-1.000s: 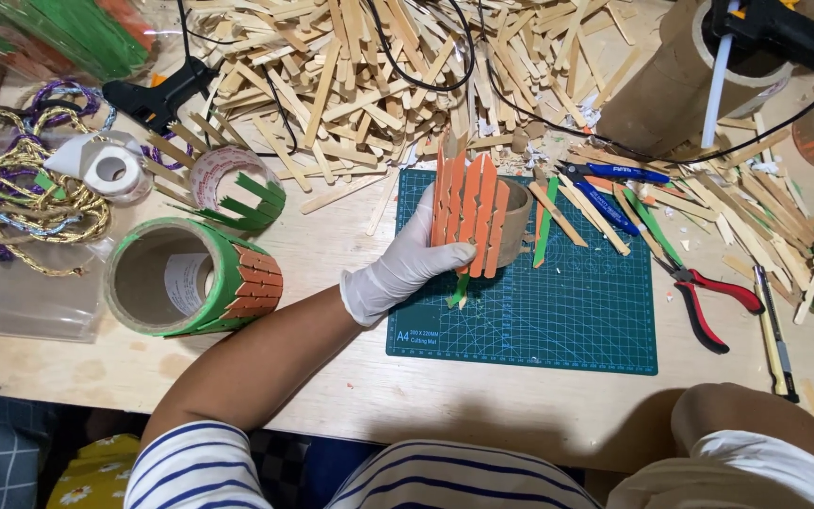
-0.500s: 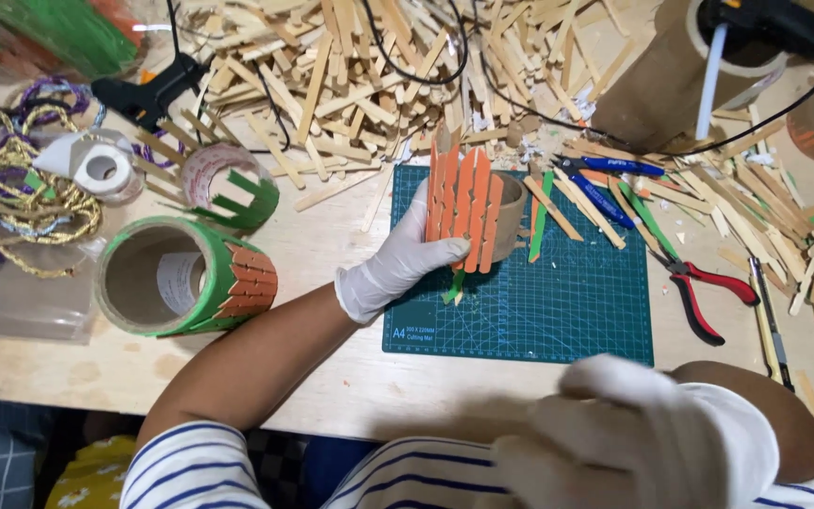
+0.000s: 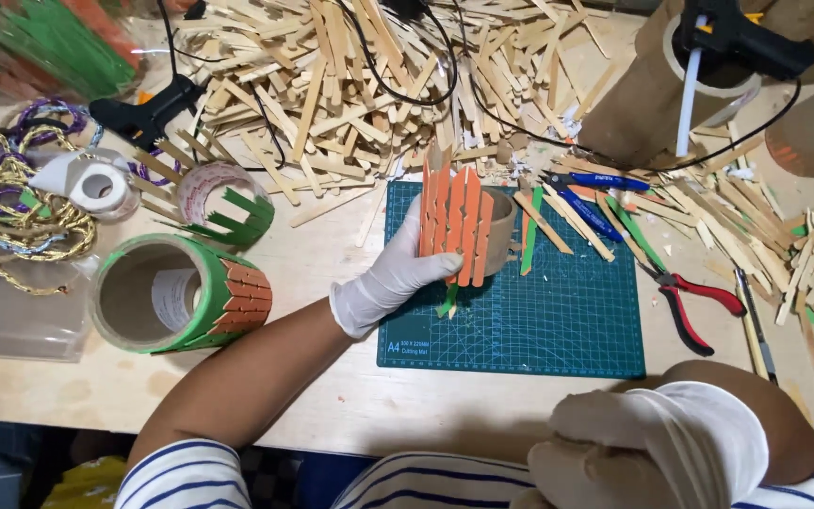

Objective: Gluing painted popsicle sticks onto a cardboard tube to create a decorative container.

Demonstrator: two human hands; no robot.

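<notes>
I see a cardboard ring (image 3: pixel 496 231) faced with orange sticks (image 3: pixel 454 224) standing on the green cutting mat (image 3: pixel 539 320), near the mat's far left corner, toward the middle of the table (image 3: pixel 350 405). My left hand (image 3: pixel 390 281), in a white glove, is closed around the ring's stick-covered side — fingers wrapped on the orange sticks, thumb below. My right hand (image 3: pixel 633 448), also gloved, is pulled back at the near edge of the table, close to my body, touching none of the work; it looks loosely curled, though the view is too close and blurred for me to tell whether it holds anything.

On the mat just right of the ring lie loose green sticks (image 3: pixel 531 236) and blue-handled cutters (image 3: pixel 588 198). Red-handled pliers (image 3: pixel 694 306) lie off the mat's right edge. Toward the left edge of the table a wide cardboard tube (image 3: pixel 176 297), covered in green with orange pieces, lies on its side, with a roll of tape (image 3: pixel 96 187) beyond it. A heap of plain wooden sticks (image 3: pixel 360 85) fills the far side — a black glue gun (image 3: pixel 148 115) rests at its left.
</notes>
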